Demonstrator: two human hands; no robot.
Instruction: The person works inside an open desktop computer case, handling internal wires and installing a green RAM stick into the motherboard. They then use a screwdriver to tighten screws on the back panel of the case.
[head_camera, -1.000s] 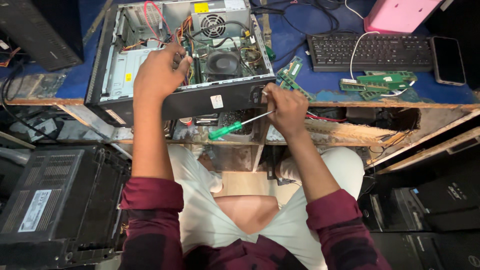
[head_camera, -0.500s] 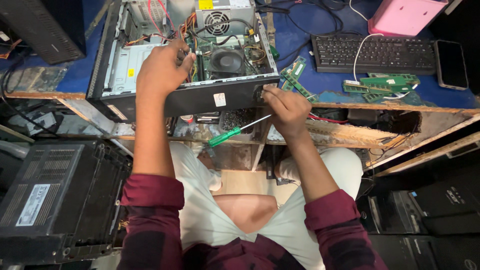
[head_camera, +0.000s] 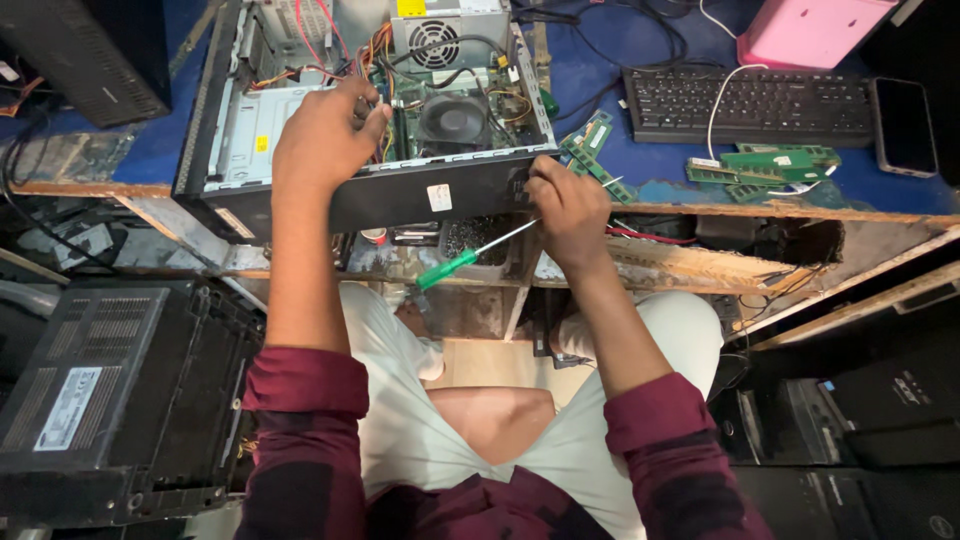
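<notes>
An open desktop computer case (head_camera: 400, 200) lies on a blue table top, its fan, cables and board exposed. My left hand (head_camera: 325, 135) reaches over the near wall into the case, fingers curled among the cables. My right hand (head_camera: 565, 205) presses against the near right corner of the case and holds a screwdriver with a green handle (head_camera: 450, 268), its shaft running up into my fist and the handle pointing down to the left.
Green memory sticks (head_camera: 770, 165) lie on the table edge beside a black keyboard (head_camera: 750, 105), a dark phone (head_camera: 903, 125) and a pink box (head_camera: 810, 30). Black computer cases (head_camera: 110, 400) stand on the floor at left and right. A broken wooden table edge (head_camera: 700, 262) runs under my right hand.
The view has shifted slightly, so the case sits lower in frame. Both hands stay on the case; the screwdriver keeps its angle.
</notes>
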